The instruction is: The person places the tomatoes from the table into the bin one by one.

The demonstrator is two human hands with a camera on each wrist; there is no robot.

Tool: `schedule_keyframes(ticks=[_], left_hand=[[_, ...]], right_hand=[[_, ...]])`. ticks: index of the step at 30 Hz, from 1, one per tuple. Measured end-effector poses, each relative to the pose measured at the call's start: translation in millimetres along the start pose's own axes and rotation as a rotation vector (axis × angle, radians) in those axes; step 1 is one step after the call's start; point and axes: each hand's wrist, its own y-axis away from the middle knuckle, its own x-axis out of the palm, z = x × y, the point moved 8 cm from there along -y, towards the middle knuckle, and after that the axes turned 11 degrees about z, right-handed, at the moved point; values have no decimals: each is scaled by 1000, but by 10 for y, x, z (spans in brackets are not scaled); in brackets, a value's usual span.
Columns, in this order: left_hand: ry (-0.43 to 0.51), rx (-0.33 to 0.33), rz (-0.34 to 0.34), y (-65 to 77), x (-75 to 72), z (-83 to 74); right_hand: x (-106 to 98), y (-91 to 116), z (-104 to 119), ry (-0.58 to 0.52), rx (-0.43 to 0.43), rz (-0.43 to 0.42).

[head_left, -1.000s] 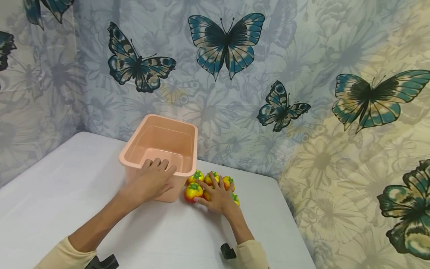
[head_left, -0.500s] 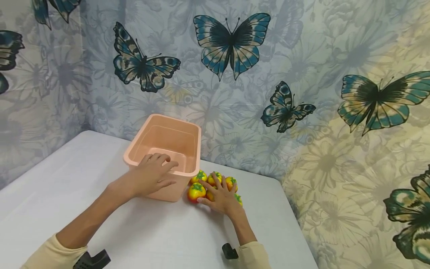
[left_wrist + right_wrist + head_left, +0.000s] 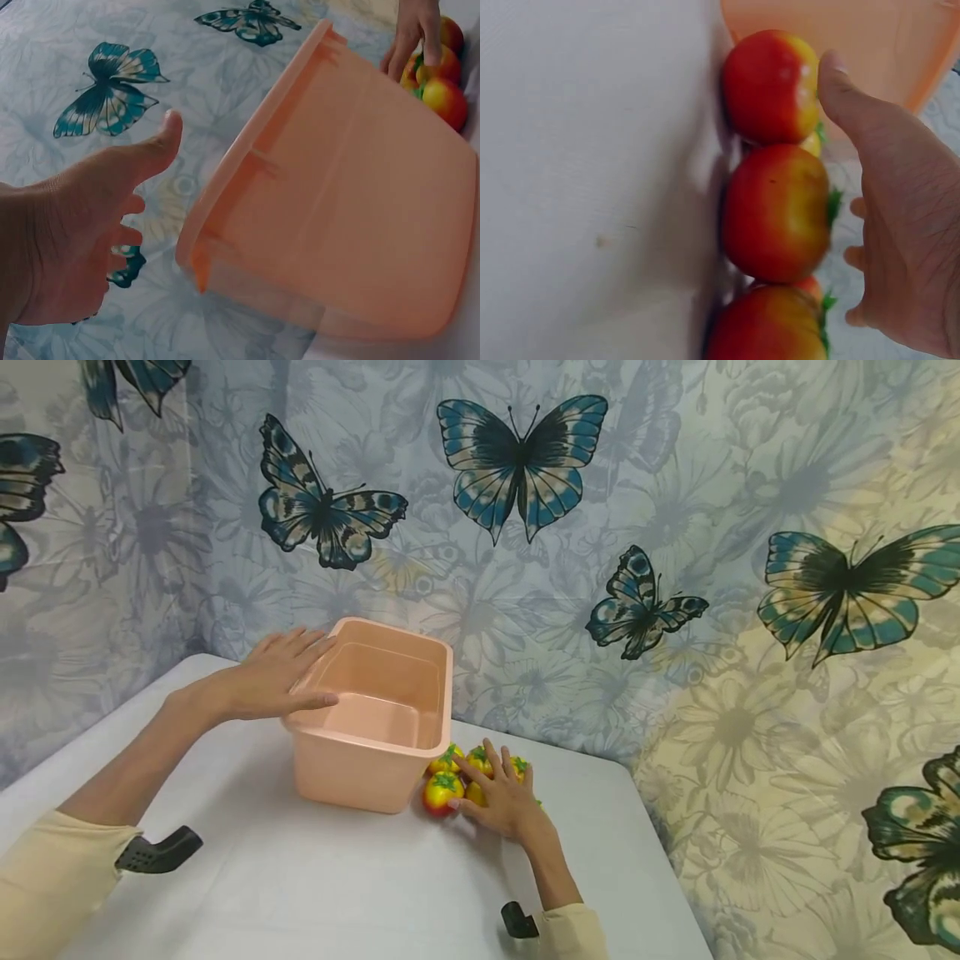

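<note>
A peach-coloured plastic bin (image 3: 360, 777) stands upright on the white table, with nothing seen inside it. My left hand (image 3: 266, 681) hovers at its left rim, fingers straight and thumb apart; the left wrist view shows a gap between this hand and the bin (image 3: 352, 210). To the right of the bin sits a tight cluster of several round red-and-yellow fruits with green leafy caps, tomatoes or persimmons by their look, such as the front-left fruit (image 3: 442, 795). Over them my right hand (image 3: 506, 802) spreads its fingers, gripping none. It partly hides the cluster.
The white-covered table (image 3: 360, 885) reaches a wall hung with butterfly-print cloth (image 3: 517, 593) close behind the bin. A black wrist camera mount (image 3: 161, 852) juts from the left sleeve, another mount (image 3: 519, 920) from the right. The table's right edge lies beyond the fruits.
My left hand has left the bin's front rim and moved left and away from me to its left side, its fingers straightening. The right hand stays over the fruits. The head view has shifted slightly.
</note>
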Motion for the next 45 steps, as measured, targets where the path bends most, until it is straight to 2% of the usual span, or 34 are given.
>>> schedule_keyframes(ticks=[4,8,15,21,27,38,42,45], left_hand=[[52,-56,53,64,76,219],[106,-60,82,125,199,309],[173,-49,93,182,359,361],[196,-10,99,177,430,341],[204,-43,107,145,463,336],[248,-68,115,131,442,279],[229,-67,110,118,451,254],[199,-61,102,109,448,246]], right_hand=[[-91,27,-78,-39,2,-9],[-244,75,-227,-73,19,-40],[-551,82,-427,-125,34,-94],[-675,44,-592,-197,36,-128],[-727,16,-727,-279,39,-159],[-655,4,-868,-380,18,-121],[-618,30,-924,-387,27,-120],[-572,39,-937,-392,35,-86]])
